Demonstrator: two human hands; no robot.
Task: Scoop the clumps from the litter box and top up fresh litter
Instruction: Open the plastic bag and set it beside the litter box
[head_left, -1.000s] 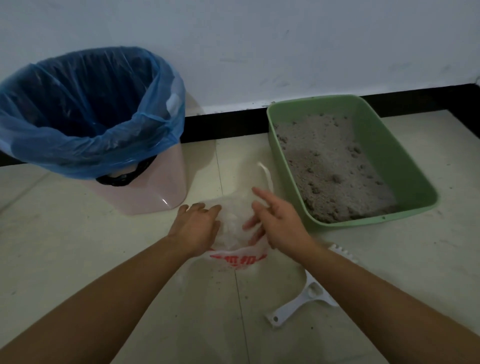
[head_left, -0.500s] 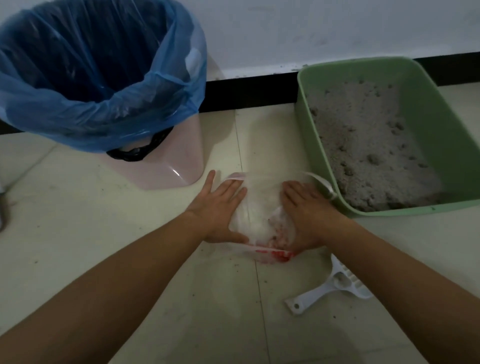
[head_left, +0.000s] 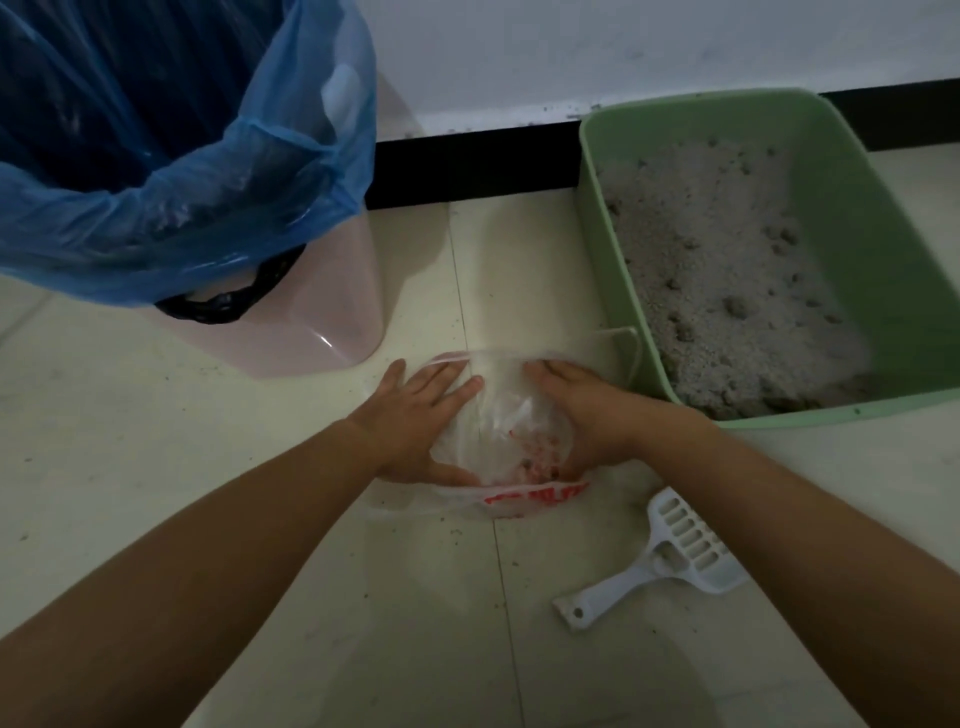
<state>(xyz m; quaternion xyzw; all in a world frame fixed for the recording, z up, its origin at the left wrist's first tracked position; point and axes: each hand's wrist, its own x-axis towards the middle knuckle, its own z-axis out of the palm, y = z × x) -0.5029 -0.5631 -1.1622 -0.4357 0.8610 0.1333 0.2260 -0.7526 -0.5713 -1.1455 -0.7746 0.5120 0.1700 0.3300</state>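
Mid-frame, left hand (head_left: 415, 415) and right hand (head_left: 587, 415) press flat on the litter bag (head_left: 498, 410); limp, slippery, I'd gather its top

The pale tiled floor (head_left: 208, 467) carried a clear plastic bag (head_left: 504, 410) under the left hand (head_left: 415, 415) and right hand (head_left: 587, 415). A pink bin (head_left: 311, 322) stood beyond the left hand and a green litter box (head_left: 883, 249) just right of the right hand. A white scoop (head_left: 670, 551) lay nearer the person than the right hand. Dark specks, possibly litter, dotted the tiles.
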